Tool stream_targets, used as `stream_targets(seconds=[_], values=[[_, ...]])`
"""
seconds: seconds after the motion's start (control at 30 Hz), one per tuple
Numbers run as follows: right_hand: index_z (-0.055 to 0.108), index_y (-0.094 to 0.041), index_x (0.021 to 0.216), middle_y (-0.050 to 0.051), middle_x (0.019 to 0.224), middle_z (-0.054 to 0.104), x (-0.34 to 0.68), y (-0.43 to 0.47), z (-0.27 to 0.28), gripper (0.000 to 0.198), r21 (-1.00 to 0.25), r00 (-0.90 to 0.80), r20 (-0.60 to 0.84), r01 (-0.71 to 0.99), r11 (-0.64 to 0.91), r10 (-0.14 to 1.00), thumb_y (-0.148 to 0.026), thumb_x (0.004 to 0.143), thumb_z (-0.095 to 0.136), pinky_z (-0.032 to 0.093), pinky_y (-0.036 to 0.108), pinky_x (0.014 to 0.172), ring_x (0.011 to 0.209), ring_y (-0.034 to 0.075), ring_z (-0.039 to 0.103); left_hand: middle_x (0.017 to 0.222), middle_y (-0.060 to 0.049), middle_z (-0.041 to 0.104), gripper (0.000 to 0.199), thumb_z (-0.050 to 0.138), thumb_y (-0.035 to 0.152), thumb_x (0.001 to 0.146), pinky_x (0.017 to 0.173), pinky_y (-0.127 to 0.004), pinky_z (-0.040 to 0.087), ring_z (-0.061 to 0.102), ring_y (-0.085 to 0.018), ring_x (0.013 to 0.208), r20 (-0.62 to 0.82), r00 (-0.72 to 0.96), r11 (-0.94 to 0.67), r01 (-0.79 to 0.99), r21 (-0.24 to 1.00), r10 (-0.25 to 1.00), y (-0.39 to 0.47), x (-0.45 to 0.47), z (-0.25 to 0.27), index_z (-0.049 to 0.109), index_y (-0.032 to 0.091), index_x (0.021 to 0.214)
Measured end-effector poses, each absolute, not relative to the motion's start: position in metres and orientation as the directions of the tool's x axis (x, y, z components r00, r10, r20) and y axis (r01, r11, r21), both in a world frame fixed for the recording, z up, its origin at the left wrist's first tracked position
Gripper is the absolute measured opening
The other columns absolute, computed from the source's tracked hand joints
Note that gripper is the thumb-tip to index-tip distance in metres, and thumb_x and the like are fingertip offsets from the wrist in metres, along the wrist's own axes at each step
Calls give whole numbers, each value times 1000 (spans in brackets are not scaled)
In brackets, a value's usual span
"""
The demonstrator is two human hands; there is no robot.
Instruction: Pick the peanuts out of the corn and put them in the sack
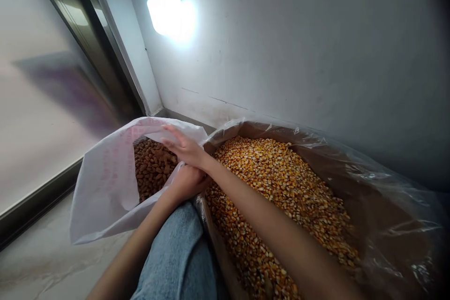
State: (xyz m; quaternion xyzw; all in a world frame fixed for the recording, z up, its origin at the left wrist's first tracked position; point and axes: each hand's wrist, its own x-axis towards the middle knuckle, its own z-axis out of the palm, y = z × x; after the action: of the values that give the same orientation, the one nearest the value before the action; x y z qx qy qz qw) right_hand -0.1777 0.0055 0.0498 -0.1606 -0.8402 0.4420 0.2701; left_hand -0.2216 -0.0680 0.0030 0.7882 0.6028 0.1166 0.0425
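A white woven sack (100,192) with faint pink print stands with its mouth spread wide. Brown nuts (153,166), almond-like in shape, fill the part of it that shows. My left hand (188,182) is closed on the sack's near right rim, its fingertips partly hidden. Just above it, my right hand (186,150) reaches over the sack's mouth with fingers stretched out and apart, holding nothing. The right wrist crosses over the left hand. To the right, loose yellow corn kernels (270,173) lie in a cardboard box lined with clear plastic (369,215).
A lit bulb (165,11) hangs near the white wall (298,47) behind the box. On the left is a dark metal door frame (80,28). My knee in jeans (176,253) is between the sack and the box, above a pale tiled floor (52,262).
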Motion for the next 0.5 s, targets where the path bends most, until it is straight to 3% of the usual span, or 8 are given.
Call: stream_targets(seconds=[0.13,0.23,0.3,0.37,0.43,0.5], values=[[41,-21,115,5,116,49,-97,12,52,37,-860,-651,305,125,495,695,-41,85,31,40,29,82,103,16,47,89,-4,65,32,31,31,83,67,-25,43,59,-15,77,89,278,-292,918,267,956,-68,-221,4,58,21,97],[52,-17,96,5,91,59,-12,4,51,32,-785,-699,96,385,486,708,-38,85,30,42,27,72,83,14,54,93,-2,65,35,27,35,84,65,-23,42,59,-15,80,51,245,-249,925,287,968,-67,-220,6,56,23,101],[56,-17,91,5,86,60,37,-12,42,30,-643,-786,-116,525,557,607,-35,85,33,40,26,69,79,14,54,94,-2,64,37,27,38,83,65,-24,42,59,-16,80,20,217,-214,939,268,976,-65,-220,5,55,24,101],[57,-18,93,5,85,60,72,-33,26,25,-470,-852,-276,523,711,444,-29,83,37,39,26,68,78,14,53,93,-3,64,37,28,39,83,65,-25,43,59,-17,80,-7,195,-189,957,219,981,-62,-218,5,56,24,101],[56,-20,98,5,86,59,92,-56,8,23,-338,-901,-330,390,856,281,-26,81,42,38,28,68,79,16,52,93,-4,63,36,29,40,82,66,-27,43,59,-19,80,0,193,-191,970,153,981,-60,-213,9,56,24,100],[55,-21,100,6,92,58,99,-76,-10,25,-291,-954,-277,194,937,112,-28,77,47,37,32,70,86,19,49,94,-5,62,34,32,39,81,68,-29,43,57,-20,83,58,268,-273,956,110,962,-60,-200,20,56,25,100]])
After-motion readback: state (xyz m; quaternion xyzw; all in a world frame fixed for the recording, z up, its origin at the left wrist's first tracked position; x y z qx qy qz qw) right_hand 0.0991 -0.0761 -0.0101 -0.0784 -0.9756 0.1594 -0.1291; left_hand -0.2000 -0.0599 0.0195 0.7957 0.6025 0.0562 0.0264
